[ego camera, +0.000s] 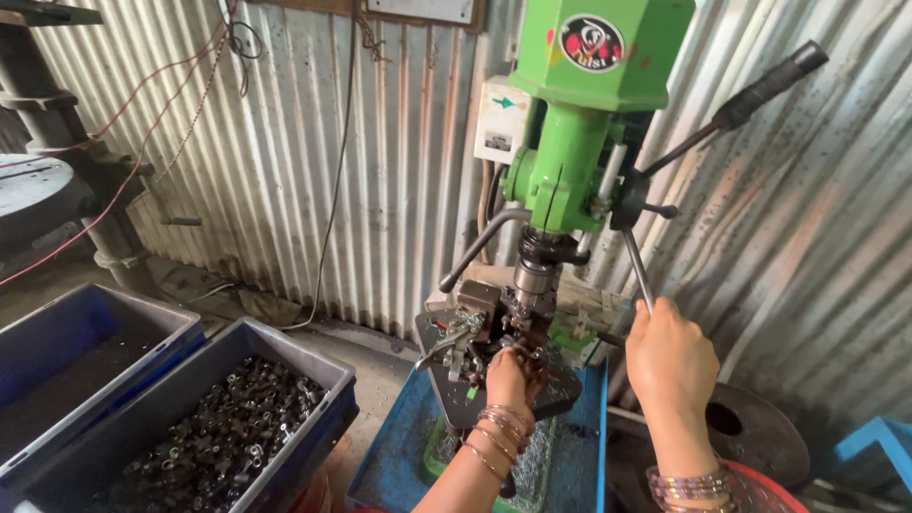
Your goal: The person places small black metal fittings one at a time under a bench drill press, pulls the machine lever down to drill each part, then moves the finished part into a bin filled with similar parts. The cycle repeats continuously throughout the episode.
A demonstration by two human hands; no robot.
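Two hands work at my green drill (589, 123): my right hand (670, 356) is closed around its feed lever (638, 271), my left hand (508, 375) pinches a small metal part in the clamp (465, 332) under the chuck (537, 275). Left of it sits a crate (285, 380) of parts.

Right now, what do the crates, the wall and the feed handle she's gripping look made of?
Crates: moulded plastic, matte blue, by the thick rims. Wall: corrugated metal sheet, dull grey with rust streaks. Feed handle in the right hand: bare polished steel rod, probably.
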